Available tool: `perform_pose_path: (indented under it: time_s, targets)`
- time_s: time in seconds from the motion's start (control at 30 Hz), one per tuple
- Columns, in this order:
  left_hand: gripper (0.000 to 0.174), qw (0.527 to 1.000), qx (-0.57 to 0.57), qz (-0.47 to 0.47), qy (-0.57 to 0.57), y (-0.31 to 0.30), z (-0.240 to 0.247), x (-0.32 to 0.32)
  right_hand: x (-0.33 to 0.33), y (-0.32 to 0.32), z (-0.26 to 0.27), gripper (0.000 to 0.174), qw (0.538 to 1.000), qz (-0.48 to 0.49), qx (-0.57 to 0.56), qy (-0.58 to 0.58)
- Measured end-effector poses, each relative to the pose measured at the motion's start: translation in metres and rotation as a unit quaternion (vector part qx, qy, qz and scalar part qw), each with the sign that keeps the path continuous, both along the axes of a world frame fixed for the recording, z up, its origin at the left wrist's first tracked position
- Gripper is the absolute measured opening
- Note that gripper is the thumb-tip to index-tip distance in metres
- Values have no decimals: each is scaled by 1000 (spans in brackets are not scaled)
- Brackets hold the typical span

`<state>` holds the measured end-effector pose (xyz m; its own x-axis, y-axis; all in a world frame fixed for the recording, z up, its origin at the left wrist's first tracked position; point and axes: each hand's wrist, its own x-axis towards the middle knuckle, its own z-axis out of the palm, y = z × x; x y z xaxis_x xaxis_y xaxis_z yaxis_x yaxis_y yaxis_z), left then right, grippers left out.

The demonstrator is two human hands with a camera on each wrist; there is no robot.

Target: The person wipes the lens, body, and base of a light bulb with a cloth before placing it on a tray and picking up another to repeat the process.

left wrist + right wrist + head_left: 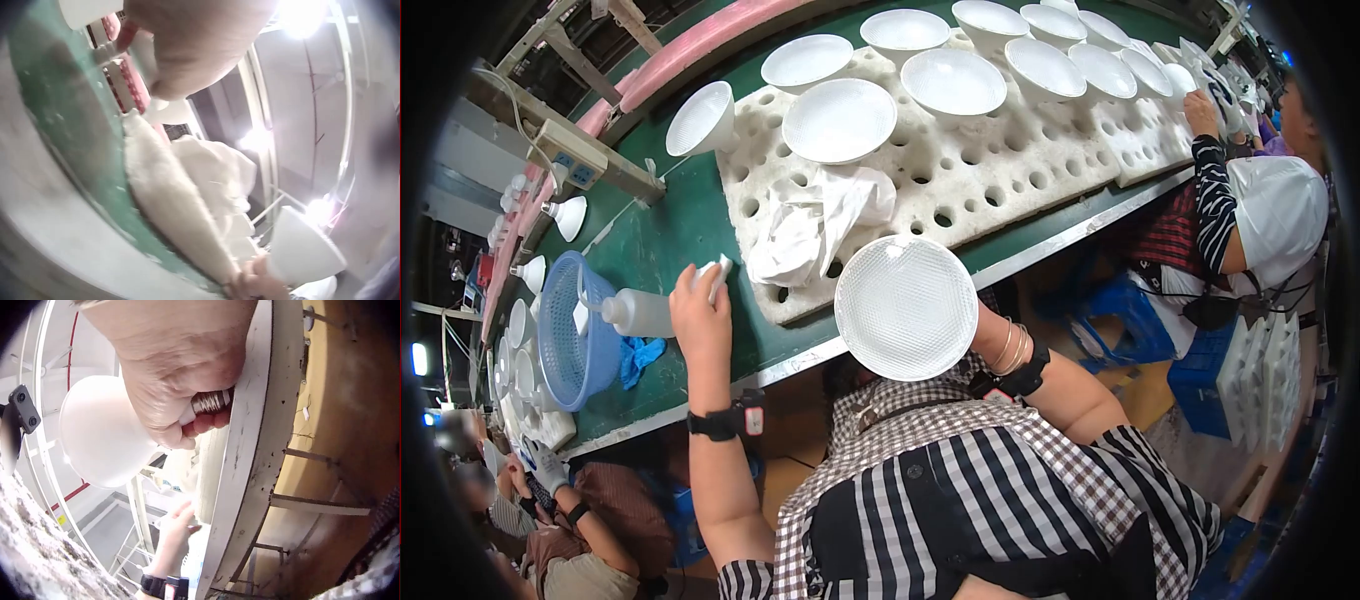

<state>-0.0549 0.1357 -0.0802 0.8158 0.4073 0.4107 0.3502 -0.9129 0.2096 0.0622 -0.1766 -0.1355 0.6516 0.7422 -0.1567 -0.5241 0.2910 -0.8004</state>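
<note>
Possibly lamp, up by surface edge, drops & cracks if R hand, gripping only its narrow screw base, slips, w/ L hand busy pinching white cloth.

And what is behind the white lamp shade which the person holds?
Behind the shade, the right hand grips a threaded metal base. In the head view, the shade covers that base and part of the hand.

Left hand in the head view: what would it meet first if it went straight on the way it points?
Beyond a stretch of green tabletop, the left hand would probably meet the tilted white lamp at the pale board's corner; depth is unclear.
</note>
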Motion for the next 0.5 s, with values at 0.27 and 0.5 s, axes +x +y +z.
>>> perform_pose_path:
  time_s: [0.27,0.5]
  targets:
    - [33,893,-42,-426,-140,-154,91,12,-6,2,25,35,988,-13,-17,-152]
    - [28,930,-105,-306,-172,-135,62,62,-2,-5,30,44,961,-46,-79,-262]
